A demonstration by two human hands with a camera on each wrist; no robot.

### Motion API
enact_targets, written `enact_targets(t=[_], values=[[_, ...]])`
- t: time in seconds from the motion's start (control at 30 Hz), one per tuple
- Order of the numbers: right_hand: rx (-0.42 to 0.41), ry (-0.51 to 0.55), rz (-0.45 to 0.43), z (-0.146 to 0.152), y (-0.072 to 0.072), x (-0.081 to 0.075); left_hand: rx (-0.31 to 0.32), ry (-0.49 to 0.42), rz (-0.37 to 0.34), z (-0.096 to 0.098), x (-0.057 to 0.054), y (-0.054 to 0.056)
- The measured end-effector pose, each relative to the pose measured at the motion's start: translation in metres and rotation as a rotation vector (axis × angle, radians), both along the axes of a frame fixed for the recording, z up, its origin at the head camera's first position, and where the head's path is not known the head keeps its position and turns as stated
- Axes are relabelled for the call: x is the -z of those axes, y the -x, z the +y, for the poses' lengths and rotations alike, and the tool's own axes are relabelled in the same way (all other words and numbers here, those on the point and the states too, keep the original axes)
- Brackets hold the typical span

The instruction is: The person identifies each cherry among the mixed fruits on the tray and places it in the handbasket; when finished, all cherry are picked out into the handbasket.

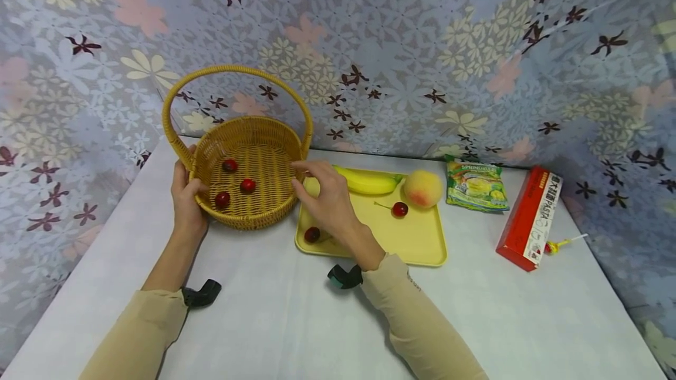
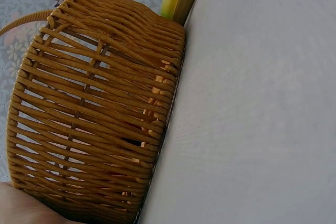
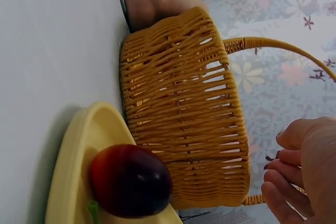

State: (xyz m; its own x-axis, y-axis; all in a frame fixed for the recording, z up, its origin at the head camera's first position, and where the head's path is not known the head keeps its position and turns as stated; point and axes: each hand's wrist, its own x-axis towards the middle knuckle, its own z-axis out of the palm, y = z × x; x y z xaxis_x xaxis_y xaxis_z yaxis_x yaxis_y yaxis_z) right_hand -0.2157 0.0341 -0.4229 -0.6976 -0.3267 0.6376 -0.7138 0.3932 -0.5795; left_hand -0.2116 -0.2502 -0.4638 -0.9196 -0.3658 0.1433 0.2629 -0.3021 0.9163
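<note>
Only the head view plainly shows three cherries [image 1: 247, 186] inside the wicker basket [image 1: 250, 221], beside a yellow tray [image 1: 404, 245]. The left hand [image 1: 188, 197] grips the basket's rim. The right wrist view shows the right hand [image 3: 311, 166] with loosely bent fingers, holding nothing, near the opposite rim. Behind the white tabletop [image 1: 274, 309] rises a floral backdrop [image 1: 391, 34].

Wicker basket [image 1: 252, 220]: mouth passable from the front, beneath arched handle [image 1: 235, 68]; left hand [image 1: 186, 197] obstructs left side. Yellow tray [image 1: 404, 245]: bare front right; banana [image 1: 369, 182], peach [image 1: 423, 188] obstruct back. Table [image 1: 269, 315]: open between sleeves [image 1: 134, 333].
</note>
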Motion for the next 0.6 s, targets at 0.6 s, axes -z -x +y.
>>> enact_targets(t=[0.6], values=[[0.110,-0.011,-0.088,0.042,0.006,0.007,0.023,0.001,0.001,0.000,-0.002,-0.001]])
